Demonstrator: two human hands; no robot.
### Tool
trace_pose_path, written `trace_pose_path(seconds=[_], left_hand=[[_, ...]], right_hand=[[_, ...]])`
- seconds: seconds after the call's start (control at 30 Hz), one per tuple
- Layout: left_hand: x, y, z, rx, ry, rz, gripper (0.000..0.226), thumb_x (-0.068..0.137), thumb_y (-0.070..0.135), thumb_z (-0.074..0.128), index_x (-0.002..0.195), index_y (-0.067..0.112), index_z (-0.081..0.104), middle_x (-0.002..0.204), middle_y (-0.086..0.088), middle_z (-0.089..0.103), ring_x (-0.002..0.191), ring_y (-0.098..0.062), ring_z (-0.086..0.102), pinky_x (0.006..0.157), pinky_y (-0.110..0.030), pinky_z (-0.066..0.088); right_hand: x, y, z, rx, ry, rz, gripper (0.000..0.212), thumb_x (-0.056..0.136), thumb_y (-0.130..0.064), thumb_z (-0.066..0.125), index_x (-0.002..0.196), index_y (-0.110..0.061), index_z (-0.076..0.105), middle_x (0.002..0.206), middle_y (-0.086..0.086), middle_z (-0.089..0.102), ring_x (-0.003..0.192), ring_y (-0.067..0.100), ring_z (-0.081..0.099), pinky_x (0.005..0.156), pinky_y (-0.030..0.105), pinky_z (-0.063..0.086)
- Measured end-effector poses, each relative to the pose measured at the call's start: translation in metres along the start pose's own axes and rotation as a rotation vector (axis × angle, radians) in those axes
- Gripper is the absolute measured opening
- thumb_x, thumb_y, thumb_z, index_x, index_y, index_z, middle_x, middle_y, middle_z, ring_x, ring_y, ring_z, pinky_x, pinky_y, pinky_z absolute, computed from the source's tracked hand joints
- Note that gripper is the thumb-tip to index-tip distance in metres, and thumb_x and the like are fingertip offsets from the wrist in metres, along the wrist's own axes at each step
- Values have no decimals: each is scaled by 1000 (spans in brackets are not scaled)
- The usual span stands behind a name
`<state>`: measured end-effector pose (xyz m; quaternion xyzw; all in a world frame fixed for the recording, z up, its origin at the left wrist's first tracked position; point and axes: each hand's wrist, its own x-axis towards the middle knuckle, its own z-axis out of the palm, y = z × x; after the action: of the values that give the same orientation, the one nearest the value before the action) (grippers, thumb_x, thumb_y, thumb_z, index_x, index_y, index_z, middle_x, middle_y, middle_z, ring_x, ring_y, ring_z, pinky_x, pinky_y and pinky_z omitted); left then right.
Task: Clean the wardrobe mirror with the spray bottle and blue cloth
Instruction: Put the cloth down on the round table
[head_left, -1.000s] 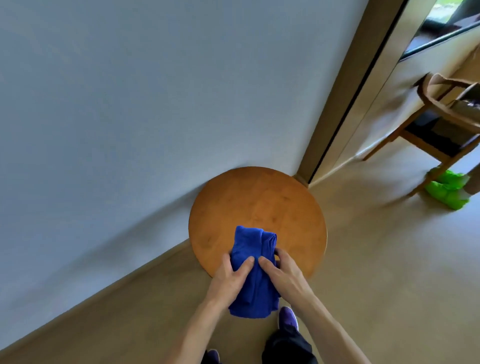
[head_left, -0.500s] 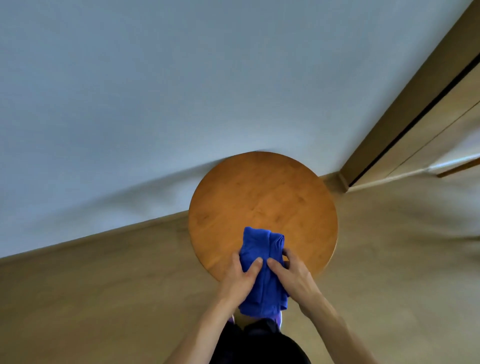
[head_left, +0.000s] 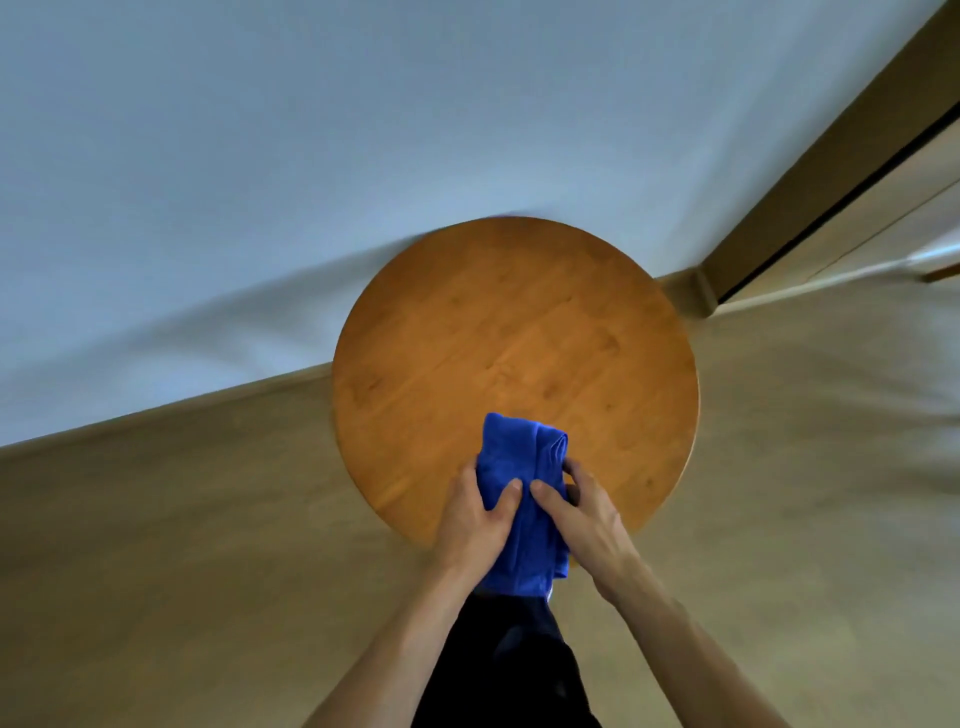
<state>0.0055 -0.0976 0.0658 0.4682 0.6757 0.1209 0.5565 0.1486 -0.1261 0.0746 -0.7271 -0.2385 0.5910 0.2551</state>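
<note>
A folded blue cloth (head_left: 522, 467) rests partly on the near edge of a round wooden stool (head_left: 514, 343) and hangs over toward me. My left hand (head_left: 475, 519) grips its left side, thumb pressed on top. My right hand (head_left: 582, 514) holds its right side, thumb on the fold. No spray bottle is in view. A strip of the wardrobe (head_left: 841, 171) shows at the upper right; whether the mirror is in view I cannot tell.
The stool stands against a pale blue-grey wall (head_left: 311, 156). Beige floor (head_left: 182, 545) surrounds it. My dark trouser leg (head_left: 509, 665) is below the cloth.
The view has swung left and down, so the chair and green items at the right left the frame. Both hands kept hold of the cloth on the stool's near edge.
</note>
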Motion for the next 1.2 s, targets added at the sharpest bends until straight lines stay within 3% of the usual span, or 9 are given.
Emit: trace_pose_path(seconds=[0.23,0.4,0.53,0.7,0.83,0.97,1.03,1.1,1.2], left_hand=[[62,-28,16,24,14,-18,55,100,41,58,149,23,41,142,0,52,131,-19,53,107,-37,44],[67,-40,22,-75,-46,-92,33,103,25,58,127,39,41,111,24,58,98,8,60,74,-6,47],[64,-43,25,-156,-27,-103,44,97,31,68,127,43,39,122,16,59,112,-7,62,95,-28,54],[65,-30,23,-177,-27,-51,27,91,21,74,101,40,56,97,16,72,88,1,68,80,-22,55],[64,-17,16,-245,-52,-28,35,90,20,77,101,42,52,101,13,70,82,12,66,69,-11,52],[66,-17,9,-297,-25,-9,47,91,16,73,115,46,46,118,6,66,94,7,66,72,-11,51],[67,-18,7,-328,-13,-22,52,92,12,66,125,45,44,123,2,64,104,-3,65,75,-15,51],[67,-18,5,-364,-5,-23,48,94,8,60,124,42,45,120,0,64,103,-8,65,73,-14,51],[66,-19,2,-418,-4,-30,42,97,5,55,119,40,48,112,1,66,96,-6,64,68,-10,50]], right_hand=[[64,14,11,-6,-42,-109,36,97,-34,55,133,-38,55,115,-13,69,106,6,66,93,36,55],[74,27,19,-123,-41,-89,43,97,-35,57,139,-42,48,110,-19,67,100,2,64,93,38,55],[75,31,23,-246,-8,-60,64,94,-45,59,150,-40,30,131,-16,53,122,10,51,103,39,46],[87,18,26,-180,86,-52,30,85,-44,69,99,-29,48,97,-5,62,101,22,60,77,35,53],[89,-3,29,-203,179,-196,26,78,-45,68,86,-31,47,87,-10,61,96,25,59,77,43,54],[83,-10,36,-244,244,-288,23,86,-29,70,85,-26,47,85,-13,58,96,19,54,72,26,42],[80,-7,40,-269,276,-319,21,89,-26,68,106,-23,57,109,-14,63,114,13,48,81,18,38],[78,-5,44,-277,311,-369,38,91,-21,67,128,-27,58,131,-20,55,127,4,39,88,5,32],[73,-5,48,-238,323,-425,31,90,-13,66,114,-33,61,117,-28,56,117,1,48,79,0,36]])
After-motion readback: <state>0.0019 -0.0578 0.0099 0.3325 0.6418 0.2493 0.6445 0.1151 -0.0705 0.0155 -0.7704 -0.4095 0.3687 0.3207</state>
